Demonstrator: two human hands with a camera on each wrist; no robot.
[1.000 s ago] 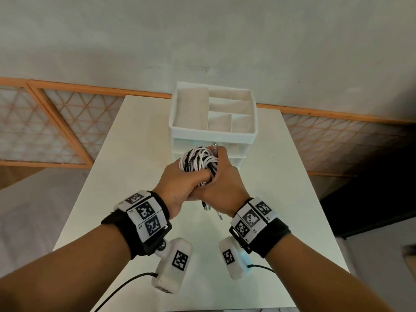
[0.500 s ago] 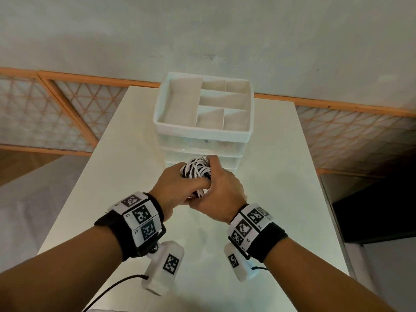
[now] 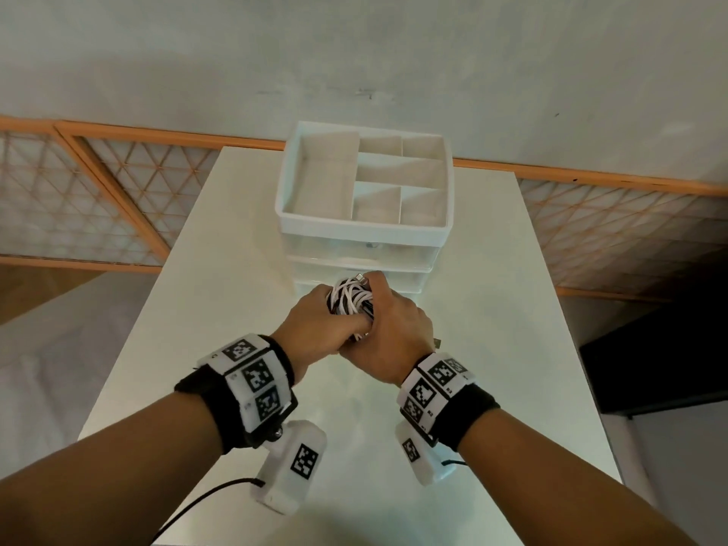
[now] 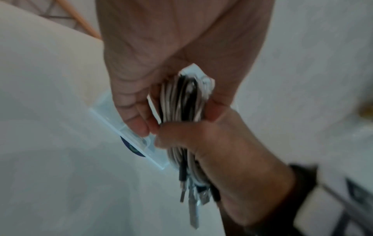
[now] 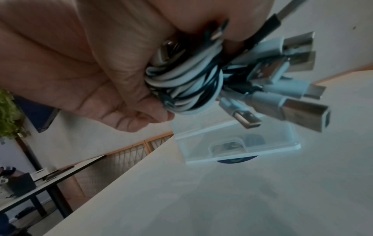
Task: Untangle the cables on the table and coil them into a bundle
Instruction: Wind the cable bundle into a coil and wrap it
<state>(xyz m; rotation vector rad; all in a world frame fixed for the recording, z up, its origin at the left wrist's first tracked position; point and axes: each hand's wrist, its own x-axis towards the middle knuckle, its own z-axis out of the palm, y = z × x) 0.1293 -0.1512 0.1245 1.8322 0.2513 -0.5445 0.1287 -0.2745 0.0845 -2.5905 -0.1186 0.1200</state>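
1. The left hand is raised above the white surface, its fingers curled round the near side of a coiled bundle of white and black cables; the thumb and fingers pinch the coil between them.
2. The bundle of white and black cables sits between the two hands, clear of the surface and just in front of the lower drawers of the organiser. From the left wrist view the loops run side by side, and several plug ends hang loose below the grip.
3. The right hand closes round the far and right side of the same bundle, touching the left hand. In the right wrist view its fingers wrap the coil, and a cluster of metal USB-style plugs fans out past them.
4. A white plastic drawer organiser, with an open tray of compartments on top and clear drawers beneath, stands at the far end of the surface.
5. A small clear plastic box lies on the surface under the hands.
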